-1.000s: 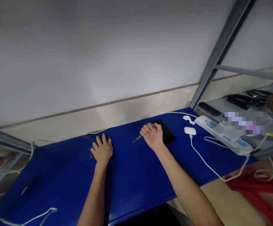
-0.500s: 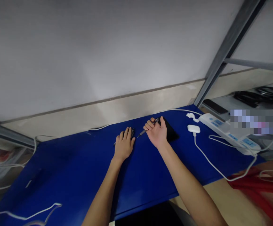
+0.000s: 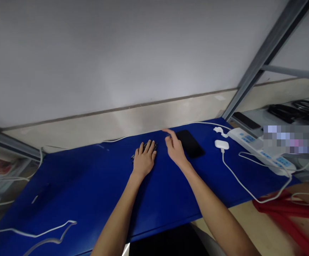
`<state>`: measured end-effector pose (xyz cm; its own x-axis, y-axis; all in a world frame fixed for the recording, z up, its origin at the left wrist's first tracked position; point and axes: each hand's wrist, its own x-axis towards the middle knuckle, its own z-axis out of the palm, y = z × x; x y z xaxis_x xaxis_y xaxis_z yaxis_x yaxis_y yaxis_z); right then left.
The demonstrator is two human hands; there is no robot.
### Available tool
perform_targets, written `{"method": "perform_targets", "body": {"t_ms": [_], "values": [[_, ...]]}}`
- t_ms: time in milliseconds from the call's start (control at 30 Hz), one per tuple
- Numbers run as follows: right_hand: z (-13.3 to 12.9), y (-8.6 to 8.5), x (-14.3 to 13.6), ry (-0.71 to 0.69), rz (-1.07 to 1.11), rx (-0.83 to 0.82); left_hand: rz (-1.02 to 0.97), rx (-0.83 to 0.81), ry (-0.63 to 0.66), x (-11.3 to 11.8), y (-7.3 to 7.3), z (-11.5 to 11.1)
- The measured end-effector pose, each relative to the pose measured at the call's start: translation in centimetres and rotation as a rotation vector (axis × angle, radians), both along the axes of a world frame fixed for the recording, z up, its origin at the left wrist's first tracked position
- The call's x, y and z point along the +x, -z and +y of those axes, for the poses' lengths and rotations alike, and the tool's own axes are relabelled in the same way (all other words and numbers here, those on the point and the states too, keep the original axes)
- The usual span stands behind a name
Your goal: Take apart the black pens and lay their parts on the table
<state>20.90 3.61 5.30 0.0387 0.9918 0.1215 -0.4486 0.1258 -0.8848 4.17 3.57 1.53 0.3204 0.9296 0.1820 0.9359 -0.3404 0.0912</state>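
Several dark pens [image 3: 133, 156] lie on the blue table [image 3: 98, 192], mostly covered by my left hand [image 3: 144, 159], which rests flat on them with its fingers spread. To the right, my right hand [image 3: 175, 146] is raised a little above the table, its index finger stretched out and the others loosely curled. No pen shows in it. Just right of that hand lies a black phone-like slab [image 3: 190, 143].
A white earphone case [image 3: 222, 144] on a cable sits at the right, near crumpled white tissue [image 3: 220, 131] and a white power strip [image 3: 261, 151]. A white cable [image 3: 48, 233] curls at the lower left. Beyond the right edge is a person in red [image 3: 279, 209].
The pen that was in my right hand is no longer seen there. That hand has turned over and its index finger has extended. My left hand still covers the pens, fingers more spread.
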Motion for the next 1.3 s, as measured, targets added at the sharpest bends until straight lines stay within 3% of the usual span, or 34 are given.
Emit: {"method": "perform_targets", "body": {"t_ms": [133,300,633,800,933,1033,1300], "values": [[0.0,1.3,-0.7,0.085,-0.636,0.321,-0.009,-0.004,-0.01,-0.3,-0.1,0.3],[0.8,3.6,-1.1,0.108,-1.055,0.326,-0.044,0.008,-0.052,-0.3,-0.2,0.2],[1.4,4.3,-0.2,0.225,-1.18,0.295,-0.069,0.044,-0.08,-0.5,0.2,0.3],[1.2,4.5,-0.4,0.177,-1.294,0.324,-0.151,0.116,-0.139,-0.7,-0.1,0.1],[0.7,4.3,-0.8,0.1,-1.354,0.445,-0.28,0.207,-0.343,-1.6,-0.7,0.1],[0.1,4.0,-1.5,-0.018,-1.374,0.578,-0.419,0.169,-0.467,-2.4,-0.9,0.4],[-0.6,3.8,-2.8,-0.096,-1.429,0.627,-0.619,0.066,-0.412,-3.1,-0.2,1.2]]}}
